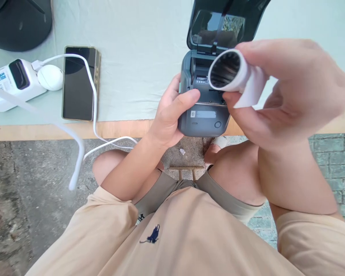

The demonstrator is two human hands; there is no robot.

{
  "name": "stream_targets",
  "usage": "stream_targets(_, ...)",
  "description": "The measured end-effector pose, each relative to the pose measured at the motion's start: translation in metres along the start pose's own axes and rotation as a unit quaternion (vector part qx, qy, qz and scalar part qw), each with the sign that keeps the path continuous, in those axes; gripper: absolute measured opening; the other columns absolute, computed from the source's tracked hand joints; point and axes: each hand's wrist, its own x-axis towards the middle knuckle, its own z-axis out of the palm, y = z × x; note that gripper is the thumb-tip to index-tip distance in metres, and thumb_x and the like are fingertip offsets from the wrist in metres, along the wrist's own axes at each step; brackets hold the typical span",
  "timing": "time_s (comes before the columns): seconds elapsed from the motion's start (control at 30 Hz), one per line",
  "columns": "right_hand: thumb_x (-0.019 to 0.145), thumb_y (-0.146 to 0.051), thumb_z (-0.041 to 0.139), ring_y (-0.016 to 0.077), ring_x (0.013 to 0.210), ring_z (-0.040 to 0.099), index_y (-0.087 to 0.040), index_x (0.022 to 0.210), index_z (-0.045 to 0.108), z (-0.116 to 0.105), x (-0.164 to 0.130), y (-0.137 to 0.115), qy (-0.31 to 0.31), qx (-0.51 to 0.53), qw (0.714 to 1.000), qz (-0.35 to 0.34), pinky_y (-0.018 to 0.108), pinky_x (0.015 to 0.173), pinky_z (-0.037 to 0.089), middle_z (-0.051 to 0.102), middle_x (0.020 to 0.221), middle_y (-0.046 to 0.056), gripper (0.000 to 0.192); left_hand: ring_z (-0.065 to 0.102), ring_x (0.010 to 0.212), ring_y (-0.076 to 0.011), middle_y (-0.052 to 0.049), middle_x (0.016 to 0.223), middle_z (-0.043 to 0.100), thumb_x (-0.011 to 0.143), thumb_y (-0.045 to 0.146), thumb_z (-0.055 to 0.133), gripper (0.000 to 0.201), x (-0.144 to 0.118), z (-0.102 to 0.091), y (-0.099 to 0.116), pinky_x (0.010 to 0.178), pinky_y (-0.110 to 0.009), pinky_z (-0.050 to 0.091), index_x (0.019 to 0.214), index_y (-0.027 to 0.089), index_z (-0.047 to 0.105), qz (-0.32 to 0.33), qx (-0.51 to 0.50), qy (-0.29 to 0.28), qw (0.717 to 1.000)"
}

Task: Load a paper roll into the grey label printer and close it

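On the pale green cloth-covered table (138, 57), at twelve o'clock, our left hand (169, 111) grips the dark grey plastic label printer (202, 119), lid open; our right hand (278, 92) pinches a white paper roll (235, 76). Printer's label unreadable.

Printer (204, 119) matt grey plastic, glossy lid (218, 23); roll (235, 74) smooth white paper; table cover (138, 57) pale cloth.

Table (138, 126), pale green cloth (138, 46): phone (79, 82), white charger (15, 82), cable (93, 99), grey printer (202, 115) at edge.
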Motion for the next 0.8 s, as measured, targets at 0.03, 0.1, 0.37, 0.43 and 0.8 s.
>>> stream_targets(0.03, 0.074, -0.021, 0.056, 0.0126, 0.108, 0.056, -0.029, 0.112, 0.054, 0.003, 0.000, -0.001, 0.014, -0.032, 0.999, -0.037, 0.029, 0.095, 0.048, 0.060, 0.113, -0.006, 0.038, 0.058, 0.112, -0.0273, -0.002, 0.100, 0.067, 0.079, 0.019, 0.054, 0.018, -0.001, 0.000, 0.000, 0.089, -0.039, 0.052, 0.095, 0.027, 0.056, 0.001, 0.003, -0.001, 1.000)
stream_targets(0.1, 0.072, -0.017, 0.055, 0.0125, 0.100, 0.060, -0.027, 0.113, 0.054, 0.006, 0.002, 0.001, 0.025, -0.096, 0.992, -0.073, 0.029, 0.086, 0.051, 0.061, 0.110, -0.005, 0.042, 0.059, 0.110, -0.0265, -0.001, 0.098, 0.066, 0.080, 0.018, 0.054, 0.020, -0.002, 0.001, -0.001, 0.087, -0.040, 0.052, 0.098, 0.027, 0.054, 0.006, 0.013, 0.007, 1.000)
stream_targets(0.37, 0.073, -0.020, 0.060, 0.0152, 0.098, 0.063, -0.024, 0.082, 0.057, 0.006, 0.006, 0.009, 0.001, -0.097, 0.990, -0.099, 0.039, 0.086, 0.051, 0.066, 0.096, -0.008, 0.010, 0.065, 0.095, -0.0211, -0.002, 0.102, 0.064, 0.081, 0.025, 0.056, 0.022, -0.002, 0.003, 0.002, 0.072, -0.028, 0.051, 0.102, 0.025, 0.050, -0.014, 0.029, 0.006, 0.999)
stream_targets(0.43, 0.069, -0.019, 0.063, 0.0149, 0.090, 0.063, -0.025, 0.081, 0.057, 0.007, 0.005, 0.010, 0.021, -0.095, 0.986, -0.137, 0.037, 0.079, 0.051, 0.066, 0.090, -0.008, 0.015, 0.065, 0.096, -0.0213, -0.002, 0.103, 0.064, 0.082, 0.028, 0.054, 0.020, -0.001, -0.001, 0.001, 0.072, -0.028, 0.051, 0.101, 0.026, 0.051, -0.004, 0.022, 0.002, 1.000)
stream_targets(0.8, 0.075, -0.028, 0.058, 0.0094, 0.078, 0.054, -0.021, 0.094, 0.057, 0.003, 0.006, 0.007, -0.021, -0.179, 0.983, -0.021, 0.029, 0.076, 0.046, 0.063, 0.093, -0.002, 0.020, 0.061, 0.108, -0.0239, 0.000, 0.100, 0.062, 0.072, 0.040, 0.066, 0.044, 0.000, -0.002, -0.005, 0.082, -0.031, 0.053, 0.109, 0.025, 0.049, 0.030, 0.092, -0.021, 0.995)
